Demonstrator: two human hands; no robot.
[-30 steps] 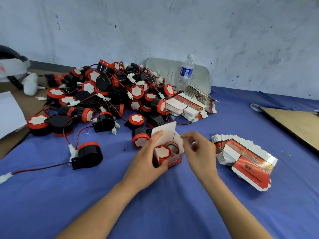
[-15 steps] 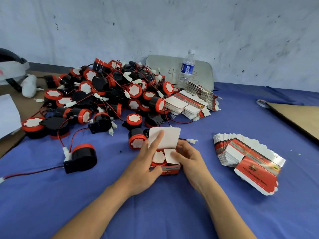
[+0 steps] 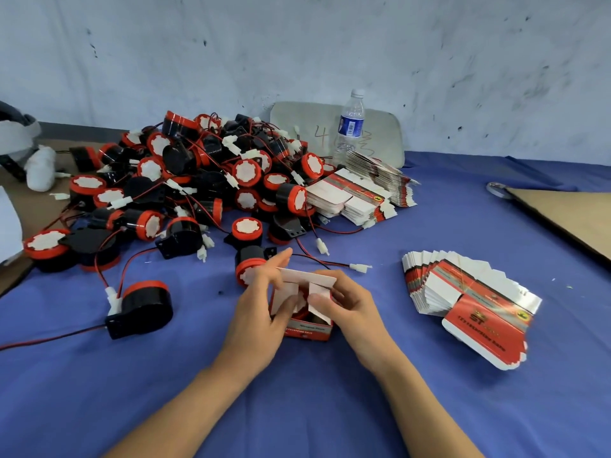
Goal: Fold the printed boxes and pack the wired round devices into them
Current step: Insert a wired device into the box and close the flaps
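Box [image 3: 309,330]: printed red, upright on the blue surface [image 3: 363,408], mouth upward, set between both hands; contents hidden by flaps and fingers. Left hand [image 3: 259,305]: grip curled round the box's left wall, thumb pressing inward, forefinger straight behind the lid flap [image 3: 309,277]. Right hand [image 3: 352,304]: grip pinching the box's right side, thumb on the white side flaps [image 3: 318,292]. Governing relation: the lid flap hinges along the far edge, its long axis running left to right, and it leans toward the person above the side flaps; closing it likely means pushing it down and forward, the left forefinger lying nearest. Nearby: flat boxes [image 3: 463,302] to the right, heap of devices [image 3: 185,180] far left.
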